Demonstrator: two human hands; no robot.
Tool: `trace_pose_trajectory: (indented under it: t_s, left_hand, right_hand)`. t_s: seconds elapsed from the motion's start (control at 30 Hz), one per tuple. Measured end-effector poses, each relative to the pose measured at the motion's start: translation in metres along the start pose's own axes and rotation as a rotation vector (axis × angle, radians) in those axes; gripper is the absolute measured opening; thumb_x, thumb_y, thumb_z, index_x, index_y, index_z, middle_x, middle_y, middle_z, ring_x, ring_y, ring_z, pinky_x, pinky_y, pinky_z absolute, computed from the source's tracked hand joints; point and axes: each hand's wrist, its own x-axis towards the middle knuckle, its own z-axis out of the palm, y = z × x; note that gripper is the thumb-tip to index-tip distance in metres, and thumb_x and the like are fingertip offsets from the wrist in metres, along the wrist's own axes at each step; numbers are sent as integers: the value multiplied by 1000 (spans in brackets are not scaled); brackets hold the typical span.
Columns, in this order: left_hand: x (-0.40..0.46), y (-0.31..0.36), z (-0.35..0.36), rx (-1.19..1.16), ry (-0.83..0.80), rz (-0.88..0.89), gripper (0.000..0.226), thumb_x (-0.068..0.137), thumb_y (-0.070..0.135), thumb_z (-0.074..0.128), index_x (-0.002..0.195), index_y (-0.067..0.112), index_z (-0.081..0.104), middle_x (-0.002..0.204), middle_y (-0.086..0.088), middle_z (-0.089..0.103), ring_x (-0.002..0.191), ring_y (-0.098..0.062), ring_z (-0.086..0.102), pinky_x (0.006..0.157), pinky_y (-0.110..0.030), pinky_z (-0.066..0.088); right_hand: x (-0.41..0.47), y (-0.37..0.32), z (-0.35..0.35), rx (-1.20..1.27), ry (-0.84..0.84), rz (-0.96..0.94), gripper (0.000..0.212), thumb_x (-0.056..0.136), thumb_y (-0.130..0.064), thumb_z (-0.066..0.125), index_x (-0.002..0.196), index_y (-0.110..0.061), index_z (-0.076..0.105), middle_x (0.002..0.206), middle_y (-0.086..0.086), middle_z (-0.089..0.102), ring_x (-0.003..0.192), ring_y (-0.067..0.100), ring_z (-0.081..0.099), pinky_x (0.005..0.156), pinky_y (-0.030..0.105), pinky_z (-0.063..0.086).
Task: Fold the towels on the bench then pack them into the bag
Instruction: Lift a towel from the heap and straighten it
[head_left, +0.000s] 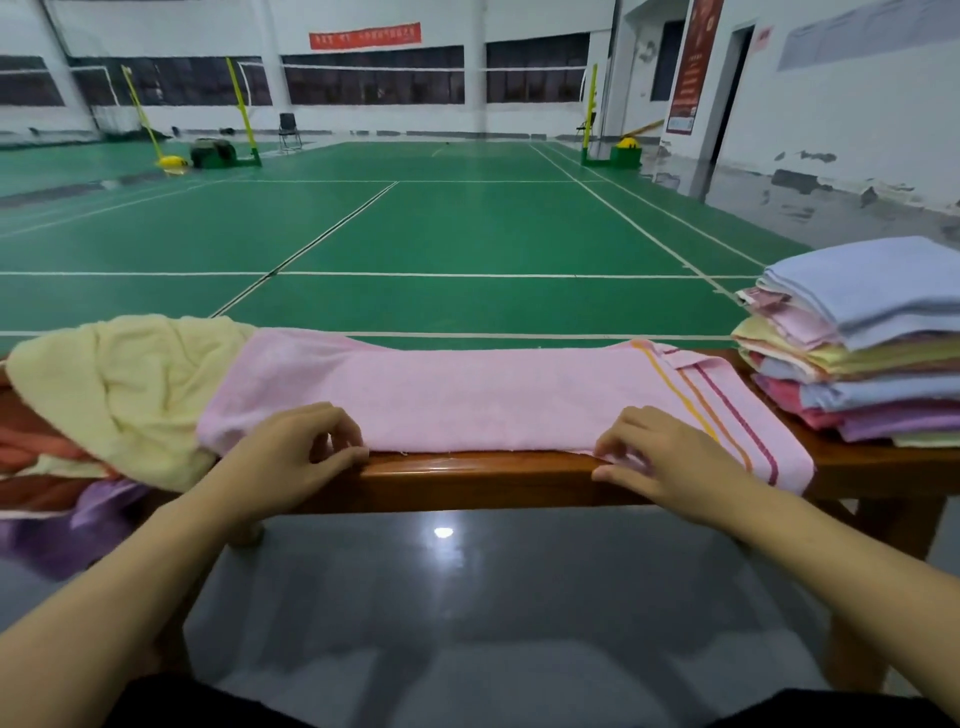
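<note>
Pink towel (467, 395) lies directly ahead of both hands, its long axis running left to right along the surface (478, 467). The left hand (291, 457) and right hand (670, 457) each pinch its near edge with curled fingers, equally close. Beyond the right hand sits the folded stack (862, 343); beyond the left, a yellow towel (119, 384).

Indoor sports hall, badminton courts. Green court floor (415, 228) with white boundary lines fills the middle of the frame. Nets strung on yellow posts (240, 98) across the upper part, weighted bases at upper left and upper right. Red banner (365, 35) on the white far wall at top centre; dark window band below it. Folding chair (289, 131) courtside. Wooden bench (467, 470) in the lower foreground on glossy grey flooring.
</note>
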Motion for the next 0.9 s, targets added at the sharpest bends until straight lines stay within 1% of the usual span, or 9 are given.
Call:
trace_pose_trajectory:
  t_s: [0.07, 0.1, 0.2, 0.27, 0.4, 0.57, 0.63, 0.77, 0.9]
  left_hand:
    - [-6, -12, -1, 1, 27, -27, 11, 89, 35, 75, 89, 37, 64, 87, 15, 63, 83, -4, 61, 72, -26, 48]
    - [-9, -16, -1, 12, 32, -31, 9, 90, 35, 74, 94, 36, 66, 92, 16, 63, 88, -1, 60, 77, -25, 48]
    - [-14, -24, 2, 46, 31, -11, 28, 91, 52, 60, 109, 31, 69, 108, 19, 62, 100, 3, 57, 91, -20, 44]
    - [-14, -25, 3, 72, 39, -9, 31, 94, 53, 56, 111, 31, 70, 113, 19, 62, 104, 1, 56, 94, -22, 43]
    - [-6, -24, 10, 101, 111, -55, 18, 92, 35, 69, 108, 27, 74, 106, 14, 66, 100, -9, 61, 89, -28, 46]
    - [5, -25, 12, 99, 137, -143, 13, 90, 32, 73, 102, 28, 76, 96, 9, 69, 90, -14, 62, 80, -36, 49]
    - [9, -26, 12, 114, 129, -160, 7, 93, 29, 71, 98, 27, 75, 94, 5, 69, 90, -19, 62, 80, -39, 48]
    - [13, -26, 14, 127, 73, -140, 7, 101, 22, 58, 97, 27, 61, 99, 2, 64, 95, -23, 57, 86, -38, 43]
    - [8, -13, 13, -33, 95, -180, 8, 107, 27, 39, 104, 25, 46, 91, 4, 61, 83, -18, 57, 78, -39, 41]
  right_hand:
    - [-4, 5, 1, -10, 9, 16, 46, 93, -68, 45, 113, -31, 63, 100, -22, 47, 92, 4, 49, 77, 29, 52]
    - [-6, 7, 1, -6, 16, 31, 49, 93, -69, 43, 116, -30, 62, 103, -21, 48, 94, 4, 50, 79, 30, 52]
    - [-9, 10, 1, 18, 13, 78, 56, 93, -72, 39, 120, -29, 64, 109, -16, 53, 100, 7, 53, 84, 32, 53]
    - [-9, 10, 2, 7, -1, 94, 61, 92, -74, 36, 122, -30, 65, 112, -14, 53, 102, 8, 53, 86, 29, 51]
    - [-6, 8, 2, 68, 53, 122, 56, 93, -73, 38, 115, -30, 68, 98, -21, 52, 92, 1, 51, 77, 21, 44]
    - [0, 6, 5, 60, 125, 73, 44, 91, -59, 48, 103, -25, 72, 87, -23, 51, 80, 2, 51, 68, 17, 40]
    - [2, 7, 6, 52, 141, 26, 41, 93, -54, 50, 101, -22, 74, 87, -21, 54, 79, 3, 51, 67, 18, 44]
    - [-1, 13, 8, 42, 149, -72, 27, 99, -41, 59, 101, -18, 74, 94, -6, 66, 83, 10, 61, 70, 31, 56]
    - [-3, 11, 6, 105, 173, -42, 24, 102, -37, 54, 102, -20, 70, 96, -13, 59, 84, 8, 61, 72, 26, 52]
